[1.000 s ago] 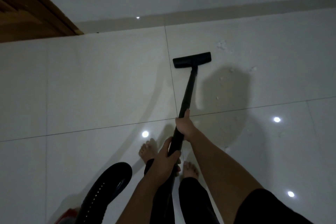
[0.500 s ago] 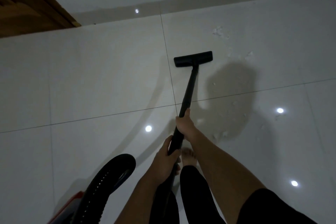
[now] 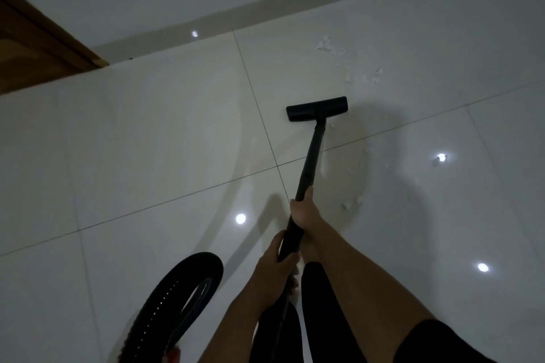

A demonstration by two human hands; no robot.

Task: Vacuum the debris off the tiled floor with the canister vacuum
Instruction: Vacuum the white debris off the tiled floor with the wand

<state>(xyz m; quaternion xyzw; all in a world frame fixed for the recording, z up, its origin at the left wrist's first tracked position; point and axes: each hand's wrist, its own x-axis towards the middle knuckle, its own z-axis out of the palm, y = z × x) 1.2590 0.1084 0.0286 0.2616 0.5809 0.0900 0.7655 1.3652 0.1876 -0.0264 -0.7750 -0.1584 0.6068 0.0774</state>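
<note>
A person's right hand [image 3: 302, 212] curls its fingers tightly around the black vacuum wand [image 3: 313, 153], and the left hand [image 3: 275, 268] grips the same wand farther back from the floor nozzle [image 3: 317, 108]. The nozzle rests flat on the pale tiled floor [image 3: 147, 141], with white debris [image 3: 326, 45] scattered beyond it and more specks behind it to the right. A ribbed black hose [image 3: 182, 298] loops well behind the nozzle, to its left.
</note>
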